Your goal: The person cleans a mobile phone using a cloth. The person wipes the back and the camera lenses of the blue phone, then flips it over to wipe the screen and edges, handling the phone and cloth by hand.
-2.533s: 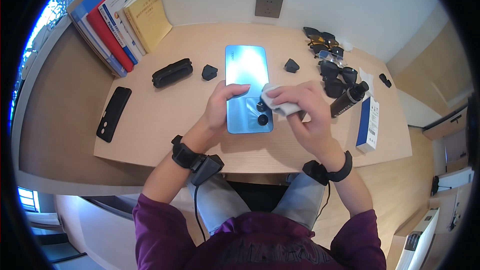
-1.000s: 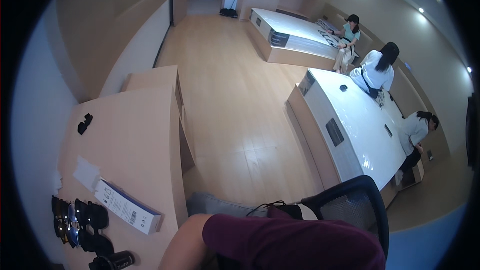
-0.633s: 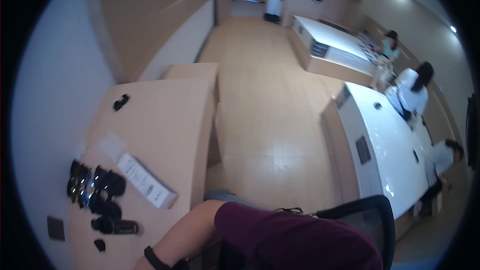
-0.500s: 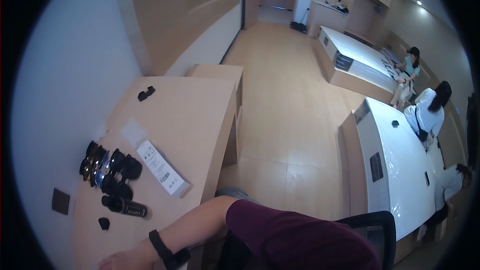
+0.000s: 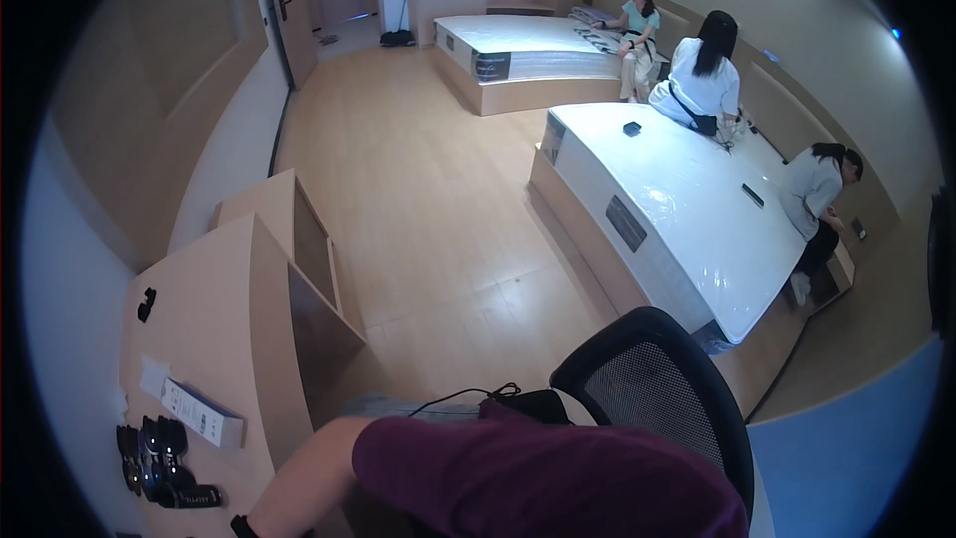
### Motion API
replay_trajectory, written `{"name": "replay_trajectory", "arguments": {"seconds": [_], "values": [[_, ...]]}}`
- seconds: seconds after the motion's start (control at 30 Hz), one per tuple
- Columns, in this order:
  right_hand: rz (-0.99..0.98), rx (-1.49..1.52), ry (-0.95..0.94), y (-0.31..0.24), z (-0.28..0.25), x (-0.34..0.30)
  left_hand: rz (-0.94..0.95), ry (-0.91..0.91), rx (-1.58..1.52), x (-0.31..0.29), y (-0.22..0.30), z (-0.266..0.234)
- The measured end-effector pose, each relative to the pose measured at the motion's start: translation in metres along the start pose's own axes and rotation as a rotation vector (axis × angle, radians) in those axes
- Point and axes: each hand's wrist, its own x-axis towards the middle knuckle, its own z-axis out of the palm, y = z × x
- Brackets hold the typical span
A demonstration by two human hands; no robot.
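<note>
My right arm (image 5: 311, 470), in a maroon sleeve, reaches down toward the lower left edge beside the desk. A black wristband (image 5: 242, 526) shows at the wrist, but the hand beyond it is cut off. My left hand is out of view. On the wooden desk (image 5: 204, 309) near the right arm lie several dark sunglasses (image 5: 157, 448) in a cluster. A black cylinder (image 5: 194, 496) with pale lettering rests beside them. Farther along the desktop are a long white box (image 5: 202, 413) and a small black object (image 5: 147, 305).
A black mesh chair back (image 5: 662, 389) rises behind my shoulder. Across the wooden floor (image 5: 428, 239) stand two beds with plastic-covered mattresses, the nearer mattress (image 5: 687, 219) holding small dark items. Three people sit on the beds, including a person in white (image 5: 702, 80).
The view has swung to the right, so the desk and its things sit farther left and lower. My right hand, partly visible before at the lower left, has left the picture.
</note>
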Motion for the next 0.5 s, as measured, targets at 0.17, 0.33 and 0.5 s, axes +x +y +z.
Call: {"name": "replay_trajectory", "arguments": {"seconds": [0.17,0.33,0.5], "values": [[-0.12,-0.333,-0.176,0.009,-0.034,0.006,0.028,-0.004,-0.133,0.0,-0.008,0.006],[0.434,0.091,-0.069,-0.032,0.023,0.009,-0.018,0.134,-0.315,-0.023,-0.034,-0.019],[0.434,0.107,-0.28,-0.045,0.051,-0.001,0.002,0.21,-0.463,-0.03,-0.038,-0.019]]}}
